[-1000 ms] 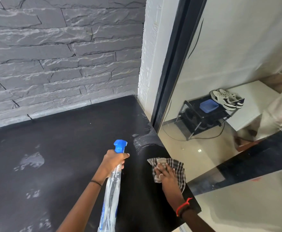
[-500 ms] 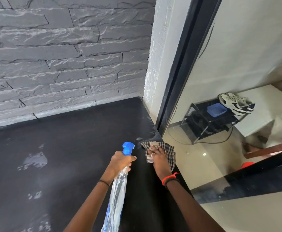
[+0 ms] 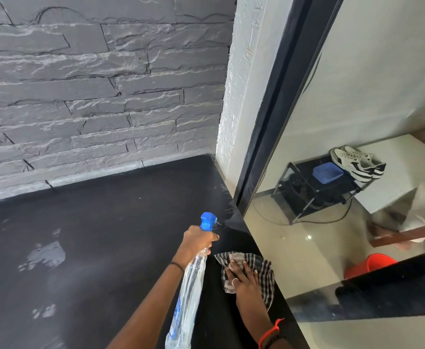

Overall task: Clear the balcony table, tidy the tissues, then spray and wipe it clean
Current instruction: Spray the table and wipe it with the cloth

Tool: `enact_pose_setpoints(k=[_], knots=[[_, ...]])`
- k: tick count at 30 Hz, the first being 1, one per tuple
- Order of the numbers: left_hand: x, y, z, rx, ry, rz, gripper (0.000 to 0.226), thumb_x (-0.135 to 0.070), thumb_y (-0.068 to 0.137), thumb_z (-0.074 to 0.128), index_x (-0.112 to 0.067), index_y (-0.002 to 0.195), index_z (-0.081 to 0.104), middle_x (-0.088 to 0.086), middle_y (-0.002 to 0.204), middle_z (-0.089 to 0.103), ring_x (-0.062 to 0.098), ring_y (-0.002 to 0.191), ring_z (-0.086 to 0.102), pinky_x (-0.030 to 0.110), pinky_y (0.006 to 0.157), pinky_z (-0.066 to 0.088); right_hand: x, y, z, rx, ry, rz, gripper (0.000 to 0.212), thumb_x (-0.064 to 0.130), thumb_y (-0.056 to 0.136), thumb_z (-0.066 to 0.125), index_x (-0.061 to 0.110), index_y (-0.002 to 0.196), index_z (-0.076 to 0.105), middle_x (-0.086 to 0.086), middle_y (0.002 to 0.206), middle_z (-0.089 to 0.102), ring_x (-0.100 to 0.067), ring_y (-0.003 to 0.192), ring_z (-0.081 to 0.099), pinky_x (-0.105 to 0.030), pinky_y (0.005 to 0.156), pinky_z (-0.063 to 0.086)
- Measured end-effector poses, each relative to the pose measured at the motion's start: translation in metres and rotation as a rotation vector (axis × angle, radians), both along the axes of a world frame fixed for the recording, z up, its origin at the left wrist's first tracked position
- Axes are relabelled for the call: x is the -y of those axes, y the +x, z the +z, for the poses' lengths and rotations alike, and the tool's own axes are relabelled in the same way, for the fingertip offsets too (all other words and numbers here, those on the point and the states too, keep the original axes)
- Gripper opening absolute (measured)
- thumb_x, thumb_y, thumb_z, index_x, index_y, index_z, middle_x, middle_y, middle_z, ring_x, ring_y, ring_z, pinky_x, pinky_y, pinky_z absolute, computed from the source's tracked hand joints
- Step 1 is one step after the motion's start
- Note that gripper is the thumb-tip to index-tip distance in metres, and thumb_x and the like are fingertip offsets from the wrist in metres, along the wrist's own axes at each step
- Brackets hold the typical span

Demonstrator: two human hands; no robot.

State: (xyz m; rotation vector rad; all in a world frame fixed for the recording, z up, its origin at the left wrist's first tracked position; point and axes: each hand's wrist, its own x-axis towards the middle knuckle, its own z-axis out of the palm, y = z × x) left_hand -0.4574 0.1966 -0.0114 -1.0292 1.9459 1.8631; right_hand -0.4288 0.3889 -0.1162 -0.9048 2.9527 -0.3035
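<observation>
My left hand (image 3: 197, 242) grips the neck of a clear spray bottle (image 3: 190, 290) with a blue trigger head, held just above the black table (image 3: 110, 238). My right hand (image 3: 243, 278) presses flat, fingers straight, on a black-and-white checked cloth (image 3: 263, 270) lying near the table's right edge. Wet patches (image 3: 46, 255) shine on the table's left part.
A grey stone wall (image 3: 100, 96) runs along the table's far side. To the right stands a dark-framed glass pane (image 3: 357, 122). Through it I see a shoe rack (image 3: 314, 192) with sneakers and a blue tub, and an orange bucket (image 3: 372, 264) on the floor.
My right hand has slid the cloth away from the far right corner and back toward me along the table's right edge. The spray bottle has stayed roughly in place.
</observation>
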Motion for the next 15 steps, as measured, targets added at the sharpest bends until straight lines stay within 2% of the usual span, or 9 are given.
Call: enact_pose_setpoints(k=[3,6,7,10,13,15], knots=[[0.005,-0.004,0.001,-0.037,0.004,0.011,0.022,-0.011,0.077,0.070,-0.008,0.080,0.048,0.002,0.057,0.046,0.014,0.044,0.045,0.026,0.048,0.043,0.003,-0.002,-0.002,0.018,-0.010,-0.012,0.075,0.013,0.015,0.092,0.029,0.086,0.077,0.009,0.119,0.057,-0.022,0.112,0.043,-0.044,0.074,0.055],[0.009,-0.008,0.002,-0.046,0.020,0.002,0.021,-0.011,0.076,0.069,-0.008,0.078,0.049,0.002,0.056,0.046,0.015,0.045,0.045,0.028,0.050,0.042,0.013,-0.005,-0.003,-0.008,0.021,0.050,0.072,0.016,0.021,0.093,0.030,0.089,0.076,0.009,0.116,0.067,-0.023,0.116,0.046,-0.043,0.087,0.052],[0.010,-0.008,0.002,-0.049,0.002,0.002,0.020,-0.012,0.075,0.069,-0.008,0.076,0.050,0.002,0.056,0.047,0.016,0.047,0.046,0.029,0.052,0.044,0.020,-0.006,0.002,0.009,0.021,0.076,0.069,0.016,0.024,0.093,0.030,0.090,0.076,0.009,0.115,0.068,-0.024,0.117,0.050,-0.042,0.092,0.050],[0.016,-0.008,0.005,-0.057,-0.076,0.010,0.018,-0.019,0.069,0.069,-0.011,0.070,0.053,0.002,0.057,0.051,0.017,0.053,0.049,0.031,0.059,0.044,0.053,-0.018,0.014,0.065,0.018,0.122,0.061,0.013,0.038,0.092,0.027,0.096,0.075,0.007,0.122,0.065,-0.025,0.118,0.058,-0.046,0.091,0.052],[0.028,-0.004,0.006,-0.058,-0.069,0.042,0.019,-0.024,0.058,0.069,-0.011,0.063,0.056,0.002,0.055,0.052,0.019,0.054,0.049,0.034,0.061,0.043,0.088,-0.046,0.011,0.187,-0.110,0.215,0.038,0.003,0.068,0.077,0.015,0.104,0.071,0.000,0.135,0.055,-0.029,0.135,0.037,-0.050,0.095,0.048],[0.036,-0.001,0.007,-0.063,-0.051,0.083,0.016,-0.019,0.064,0.069,-0.010,0.063,0.055,0.002,0.051,0.050,0.019,0.048,0.048,0.033,0.058,0.044,0.102,-0.072,0.014,0.200,-0.140,0.217,0.036,-0.001,0.082,0.060,0.009,0.117,0.065,-0.004,0.143,0.047,-0.033,0.140,0.027,-0.053,0.106,0.037]])
